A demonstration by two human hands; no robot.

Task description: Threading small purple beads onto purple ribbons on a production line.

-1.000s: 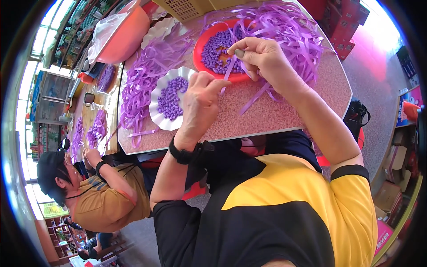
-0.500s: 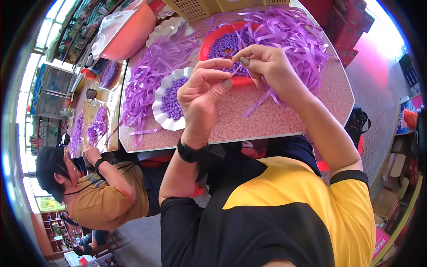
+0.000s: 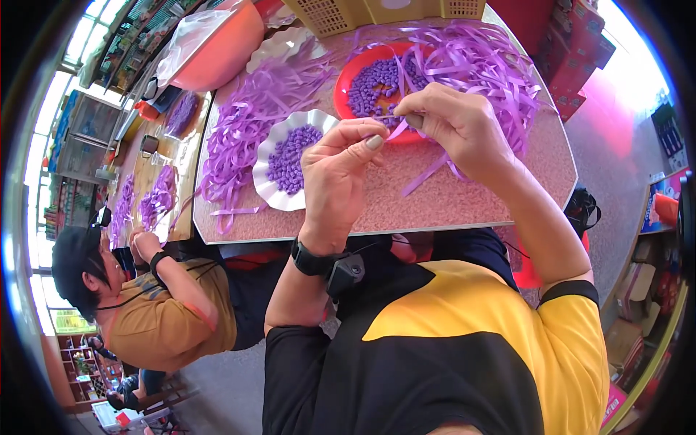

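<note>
My left hand (image 3: 339, 167) pinches with thumb and forefinger near the near rim of the red plate (image 3: 345, 107). Between its fingertips and my right hand runs a short piece of purple ribbon (image 3: 398, 130). My right hand (image 3: 464, 129) is closed in a pinch on a thin, needle-like tool (image 3: 384, 117), whose tip points toward my left fingers. Under and beyond the hands, small purple beads (image 3: 373, 83) lie in the red plate. Left of my left hand, a white scalloped dish (image 3: 270, 190) holds more purple beads (image 3: 290, 156). Whether a bead sits between my fingertips is hidden.
Heaps of purple ribbon lie left (image 3: 250, 130) and right (image 3: 493, 80) on the pink speckled table (image 3: 435, 206). A yellow crate (image 3: 348, 16) and an orange basin (image 3: 225, 51) stand behind. At left, another person (image 3: 167, 312) works at a wooden table (image 3: 177, 188).
Both hands have moved slightly right and nearer to me. The ribbon between them shows more plainly. The other person's hands have drawn closer to their body.
</note>
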